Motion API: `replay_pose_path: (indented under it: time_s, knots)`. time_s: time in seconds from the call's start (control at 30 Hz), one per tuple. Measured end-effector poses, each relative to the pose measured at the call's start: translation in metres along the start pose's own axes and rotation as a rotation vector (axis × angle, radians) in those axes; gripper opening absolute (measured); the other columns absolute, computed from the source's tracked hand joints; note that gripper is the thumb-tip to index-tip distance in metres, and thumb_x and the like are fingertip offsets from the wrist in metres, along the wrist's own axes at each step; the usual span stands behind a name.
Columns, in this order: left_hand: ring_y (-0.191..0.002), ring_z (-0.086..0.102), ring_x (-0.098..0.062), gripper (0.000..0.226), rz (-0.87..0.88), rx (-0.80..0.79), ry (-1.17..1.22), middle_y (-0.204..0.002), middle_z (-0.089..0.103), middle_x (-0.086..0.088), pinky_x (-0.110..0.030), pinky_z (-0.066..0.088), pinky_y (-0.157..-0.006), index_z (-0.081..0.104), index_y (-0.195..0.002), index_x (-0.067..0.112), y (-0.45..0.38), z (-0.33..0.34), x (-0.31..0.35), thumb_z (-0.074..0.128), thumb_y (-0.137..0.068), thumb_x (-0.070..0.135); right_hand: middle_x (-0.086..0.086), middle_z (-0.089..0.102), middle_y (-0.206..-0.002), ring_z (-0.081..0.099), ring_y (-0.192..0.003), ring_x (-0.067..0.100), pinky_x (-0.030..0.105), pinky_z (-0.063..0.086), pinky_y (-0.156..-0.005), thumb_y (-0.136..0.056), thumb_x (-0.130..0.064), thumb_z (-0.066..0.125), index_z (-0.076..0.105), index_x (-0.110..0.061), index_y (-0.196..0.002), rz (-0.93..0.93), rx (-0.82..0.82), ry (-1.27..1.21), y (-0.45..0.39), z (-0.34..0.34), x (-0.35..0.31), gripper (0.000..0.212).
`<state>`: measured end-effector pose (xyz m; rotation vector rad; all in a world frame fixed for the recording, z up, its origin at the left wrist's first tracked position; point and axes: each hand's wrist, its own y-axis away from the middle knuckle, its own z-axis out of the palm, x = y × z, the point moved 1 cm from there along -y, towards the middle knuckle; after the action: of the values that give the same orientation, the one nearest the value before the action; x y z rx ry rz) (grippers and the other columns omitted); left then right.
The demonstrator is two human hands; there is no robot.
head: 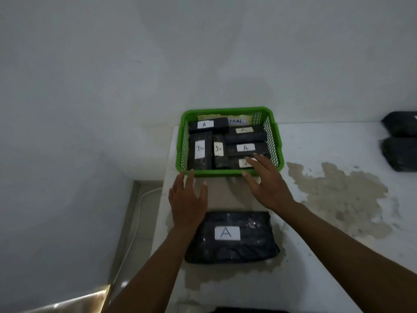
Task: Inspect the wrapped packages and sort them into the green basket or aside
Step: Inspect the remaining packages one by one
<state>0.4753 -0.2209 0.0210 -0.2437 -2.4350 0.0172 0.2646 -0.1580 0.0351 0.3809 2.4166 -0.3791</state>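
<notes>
A green basket (276, 141) stands at the back of the white table, against the wall. Several black wrapped packages with white "A" labels (246, 147) lie packed inside it. One larger black package labelled "A" (232, 247) lies flat on the table in front of me. My left hand (188, 198) hovers open just short of the basket's near rim, above the large package's far left corner. My right hand (265, 180) is open too, its fingers reaching over the near rim onto a package in the basket's near right corner.
Two more black wrapped packages (400, 141) sit at the table's far right edge. The white tabletop (327, 143) has worn, peeling brown patches (338, 193). The table's left edge drops to a floor with a white cable (133, 233).
</notes>
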Motion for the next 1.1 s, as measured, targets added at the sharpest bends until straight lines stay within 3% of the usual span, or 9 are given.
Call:
replay_pose_path:
  time_s: [0.1, 0.27, 0.43, 0.5, 0.57, 0.63, 0.73, 0.97, 1.1]
  knots:
    - [-0.144, 0.033, -0.029, 0.066, -0.101, -0.048, -0.026, -0.156, 0.04, -0.01, -0.052, 0.025, -0.119, 0.045, -0.147, 0.016, 0.039, -0.002, -0.009, 0.048, -0.091, 0.05, 0.016, 0.049, -0.148, 0.042, -0.14, 0.033, 0.051, 0.036, -0.115, -0.092, -0.025, 0.069, 0.057, -0.007, -0.138, 0.083, -0.078, -0.029, 0.038, -0.004, 0.006, 0.05]
    - [-0.144, 0.033, -0.031, 0.075, -0.265, -0.033, -0.006, -0.157, 0.036, -0.014, -0.048, 0.03, -0.118, 0.031, -0.154, 0.012, 0.091, 0.0, -0.014, 0.057, -0.094, 0.051, 0.005, 0.029, -0.162, 0.023, -0.15, 0.019, 0.034, 0.018, -0.121, -0.096, -0.05, 0.056, 0.034, -0.017, -0.154, 0.249, -0.229, -0.037, 0.087, -0.009, 0.008, 0.07]
    - [-0.145, 0.033, -0.03, 0.089, -0.495, -0.045, 0.152, -0.159, 0.032, -0.011, -0.046, 0.033, -0.114, 0.017, -0.158, 0.015, 0.121, 0.001, -0.013, 0.056, -0.091, 0.06, 0.004, 0.022, -0.165, 0.024, -0.15, 0.021, 0.038, 0.024, -0.121, -0.09, -0.064, 0.054, 0.018, -0.017, -0.159, 0.446, -0.333, -0.147, 0.121, -0.007, 0.007, 0.091]
    - [-0.139, 0.042, -0.031, 0.085, -0.545, -0.042, 0.205, -0.153, 0.043, -0.011, -0.045, 0.037, -0.112, 0.025, -0.156, 0.015, 0.127, 0.004, -0.014, 0.057, -0.091, 0.06, 0.006, 0.024, -0.164, 0.028, -0.148, 0.024, 0.041, 0.027, -0.12, -0.088, -0.064, 0.058, 0.016, -0.015, -0.159, 0.509, -0.349, -0.199, 0.131, -0.003, 0.009, 0.096]
    - [-0.124, 0.056, -0.031, 0.068, -0.54, -0.025, 0.231, -0.134, 0.06, -0.01, -0.04, 0.046, -0.102, 0.046, -0.142, 0.016, 0.13, 0.005, -0.014, 0.058, -0.09, 0.059, 0.008, 0.034, -0.159, 0.038, -0.143, 0.026, 0.043, 0.034, -0.117, -0.085, -0.065, 0.061, 0.022, -0.014, -0.157, 0.576, -0.338, -0.253, 0.137, 0.001, 0.011, 0.096]
    - [-0.112, 0.062, -0.029, 0.058, -0.54, -0.014, 0.252, -0.12, 0.067, -0.007, -0.037, 0.049, -0.095, 0.057, -0.129, 0.015, 0.131, 0.004, -0.011, 0.059, -0.09, 0.058, 0.009, 0.051, -0.147, 0.05, -0.132, 0.028, 0.035, 0.042, -0.108, -0.087, -0.061, 0.062, 0.038, -0.013, -0.15, 0.647, -0.318, -0.327, 0.143, 0.003, 0.012, 0.082]
    - [-0.108, 0.063, -0.027, 0.054, -0.534, -0.004, 0.254, -0.117, 0.068, -0.006, -0.035, 0.048, -0.092, 0.059, -0.126, 0.015, 0.134, 0.003, 0.002, 0.061, -0.09, 0.055, 0.009, 0.063, -0.13, 0.058, -0.118, 0.027, 0.025, 0.042, -0.091, -0.095, -0.048, 0.06, 0.051, -0.016, -0.136, 0.672, -0.283, -0.412, 0.149, -0.003, 0.009, 0.053]
    - [-0.093, 0.058, -0.015, 0.036, -0.372, 0.082, 0.351, -0.102, 0.065, 0.004, -0.026, 0.042, -0.085, 0.067, -0.108, 0.022, 0.116, -0.005, 0.076, 0.07, -0.085, 0.05, -0.006, 0.07, -0.111, 0.065, -0.103, 0.015, 0.024, 0.049, -0.081, -0.089, -0.05, 0.067, 0.066, -0.029, -0.123, 0.602, 0.06, -0.532, 0.139, -0.065, 0.019, 0.04]
    - [-0.104, 0.054, -0.014, 0.034, -0.249, 0.093, 0.532, -0.11, 0.056, 0.006, -0.027, 0.043, -0.094, 0.061, -0.111, 0.029, 0.098, -0.01, 0.139, 0.073, -0.085, 0.046, -0.003, 0.069, -0.115, 0.066, -0.106, 0.013, 0.036, 0.055, -0.093, -0.085, -0.053, 0.067, 0.067, -0.032, -0.121, 0.52, 0.278, -0.716, 0.117, -0.112, 0.021, 0.042]
